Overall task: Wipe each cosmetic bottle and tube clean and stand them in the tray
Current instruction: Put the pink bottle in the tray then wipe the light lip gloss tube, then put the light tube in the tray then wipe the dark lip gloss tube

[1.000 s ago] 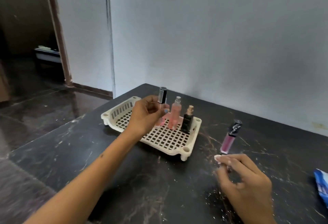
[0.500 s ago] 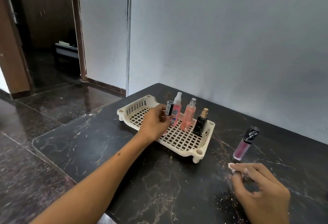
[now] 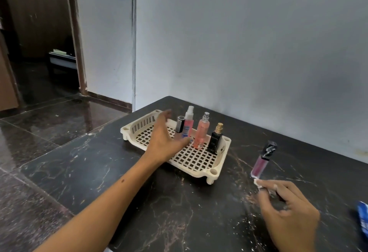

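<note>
The left hand [image 3: 165,142] is hovering with fingers spread beside the light, tippy tube [image 3: 179,125], while the right hand [image 3: 286,212] is pinching a white wipe [image 3: 258,183].

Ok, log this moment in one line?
left hand: open over tray | right hand: holds wipe | lip gloss: outside tray

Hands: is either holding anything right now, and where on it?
Left hand is open over the tray, holding nothing. Right hand pinches a small white wipe between thumb and fingertips, near the base of the pink tube standing on the table.
</note>
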Available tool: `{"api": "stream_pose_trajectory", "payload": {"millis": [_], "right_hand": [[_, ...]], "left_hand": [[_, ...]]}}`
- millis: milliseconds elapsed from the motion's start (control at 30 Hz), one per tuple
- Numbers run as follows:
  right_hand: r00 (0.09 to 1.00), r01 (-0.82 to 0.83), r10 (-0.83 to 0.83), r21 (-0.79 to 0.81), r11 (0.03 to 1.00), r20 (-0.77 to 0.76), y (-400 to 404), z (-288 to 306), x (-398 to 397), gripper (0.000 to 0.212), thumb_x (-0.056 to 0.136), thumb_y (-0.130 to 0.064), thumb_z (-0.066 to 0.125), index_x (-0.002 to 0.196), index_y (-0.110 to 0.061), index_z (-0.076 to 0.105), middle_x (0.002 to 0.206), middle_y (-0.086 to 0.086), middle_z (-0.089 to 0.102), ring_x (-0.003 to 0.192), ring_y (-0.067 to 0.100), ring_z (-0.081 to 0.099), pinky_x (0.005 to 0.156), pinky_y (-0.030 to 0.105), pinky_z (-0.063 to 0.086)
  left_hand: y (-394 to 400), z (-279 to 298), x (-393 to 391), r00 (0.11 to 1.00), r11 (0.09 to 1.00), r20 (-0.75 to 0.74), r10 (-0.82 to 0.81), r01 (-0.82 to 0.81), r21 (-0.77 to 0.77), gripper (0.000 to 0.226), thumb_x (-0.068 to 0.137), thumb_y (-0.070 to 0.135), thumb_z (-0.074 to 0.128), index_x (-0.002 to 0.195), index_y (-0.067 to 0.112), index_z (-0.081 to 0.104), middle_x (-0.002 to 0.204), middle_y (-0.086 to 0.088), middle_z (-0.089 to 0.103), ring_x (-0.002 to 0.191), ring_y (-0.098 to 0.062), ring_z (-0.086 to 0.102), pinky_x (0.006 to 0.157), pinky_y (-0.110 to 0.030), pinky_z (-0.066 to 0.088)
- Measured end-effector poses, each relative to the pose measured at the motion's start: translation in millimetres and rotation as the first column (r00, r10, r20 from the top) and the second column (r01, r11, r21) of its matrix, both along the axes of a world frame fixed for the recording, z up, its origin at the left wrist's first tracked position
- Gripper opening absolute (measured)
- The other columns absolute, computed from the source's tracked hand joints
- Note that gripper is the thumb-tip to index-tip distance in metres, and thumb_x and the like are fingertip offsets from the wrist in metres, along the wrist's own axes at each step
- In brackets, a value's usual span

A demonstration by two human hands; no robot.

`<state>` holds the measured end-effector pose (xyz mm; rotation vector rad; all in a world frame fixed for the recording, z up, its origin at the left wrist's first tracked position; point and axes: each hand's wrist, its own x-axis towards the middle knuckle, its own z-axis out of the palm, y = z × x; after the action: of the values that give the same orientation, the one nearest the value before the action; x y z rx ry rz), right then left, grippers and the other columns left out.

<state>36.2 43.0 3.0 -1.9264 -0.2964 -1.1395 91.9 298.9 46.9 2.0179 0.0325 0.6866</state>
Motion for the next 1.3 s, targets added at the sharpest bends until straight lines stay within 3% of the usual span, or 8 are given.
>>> {"api": "stream_pose_trajectory", "payload": {"millis": [167,333,467,567,700,833,1000,1300], "right_hand": [[0.974,0.121,-0.055,0.302,0.946,-0.219,-13.9,6.5,4.7,0.041,0.078,0.007,0.071,0.075,-0.034,0.069,0.077,-0.012,0.066,0.073,-0.006,0.059,0.062,0.0,0.041],[0.968,0.148,-0.05,0.401,0.904,-0.246,-24.1,9.8,7.9,0.037,0.081,0.005,0.067,0.079,-0.032,0.067,0.082,-0.012,0.066,0.07,-0.009,0.058,0.059,0.001,0.042],[0.966,0.168,-0.061,0.433,0.886,-0.25,-27.0,9.4,7.2,0.038,0.08,0.005,0.067,0.078,-0.032,0.068,0.083,-0.013,0.068,0.075,-0.009,0.059,0.064,0.001,0.042],[0.966,0.176,-0.062,0.465,0.868,-0.25,-29.6,8.5,6.6,0.036,0.079,0.006,0.066,0.077,-0.029,0.07,0.082,-0.012,0.068,0.072,-0.01,0.059,0.062,0.001,0.042],[0.959,0.155,-0.014,0.485,0.86,-0.282,-29.8,2.4,9.5,0.034,0.08,0.0,0.067,0.075,-0.033,0.07,0.081,-0.014,0.069,0.07,0.002,0.062,0.063,0.015,0.048],[0.947,0.131,0.029,0.468,0.874,-0.32,-28.8,3.7,13.7,0.032,0.082,-0.002,0.066,0.077,-0.033,0.071,0.082,-0.015,0.069,0.075,0.002,0.063,0.063,0.013,0.045],[0.982,0.084,-0.024,0.317,0.945,-0.189,-25.8,13.6,27.7,0.036,0.083,0.002,0.067,0.082,-0.033,0.068,0.083,-0.017,0.067,0.081,-0.004,0.061,0.068,0.007,0.045],[0.997,0.072,-0.072,0.127,0.989,-0.001,-20.6,5.6,30.6,0.027,0.084,0.004,0.069,0.1,-0.017,0.073,0.097,-0.016,0.065,0.094,-0.004,0.062,0.079,0.004,0.045]], "left_hand": [[-38.3,20.3,-29.8,0.881,0.979,0.471,-0.029,-0.071,0.193,0.069,0.077,0.028,0.073,0.132,0.007,0.036,0.127,-0.006,0.043,0.115,-0.01,0.043,0.098,-0.016,0.035],[-133.4,-3.2,-45.0,0.883,0.889,0.121,-0.453,0.436,0.141,0.07,0.082,0.021,0.069,0.14,0.022,0.03,0.136,0.014,0.04,0.124,0.007,0.038,0.104,-0.012,0.033],[-176.0,-25.6,-10.4,0.905,0.911,-0.144,-0.4,0.41,0.041,0.089,0.082,0.024,0.07,0.149,0.015,0.011,0.154,0.001,0.022,0.14,-0.013,0.025,0.115,-0.03,0.025],[-187.4,-29.8,12.0,0.888,0.916,-0.227,-0.4,0.384,-0.113,0.089,0.08,0.018,0.072,0.148,0.014,0.014,0.151,-0.002,0.031,0.138,-0.016,0.029,0.113,-0.032,0.028],[-185.8,-33.5,23.3,0.892,0.909,-0.177,-0.416,0.405,-0.096,0.037,0.083,0.012,0.068,0.117,0.015,0.053,0.109,0.002,0.064,0.103,-0.011,0.06,0.089,-0.022,0.048],[-175.3,-32.0,8.3,0.816,0.822,-0.123,-0.564,0.541,-0.178,0.007,0.089,0.009,0.059,0.093,0.012,0.056,0.088,-0.002,0.067,0.078,-0.009,0.063,0.071,-0.019,0.05],[-157.5,-31.9,-16.5,0.622,0.577,-0.064,-0.781,0.677,-0.457,0.01,0.095,0.001,0.043,0.099,0.005,0.051,0.081,-0.007,0.062,0.06,-0.014,0.059,0.059,-0.03,0.051],[-153.5,-29.7,-28.1,0.566,0.473,-0.05,-0.823,0.634,-0.612,0.02,0.098,0.012,0.034,0.097,0.002,0.051,0.067,-0.001,0.054,0.048,-0.009,0.045,0.046,-0.022,0.038]]}}
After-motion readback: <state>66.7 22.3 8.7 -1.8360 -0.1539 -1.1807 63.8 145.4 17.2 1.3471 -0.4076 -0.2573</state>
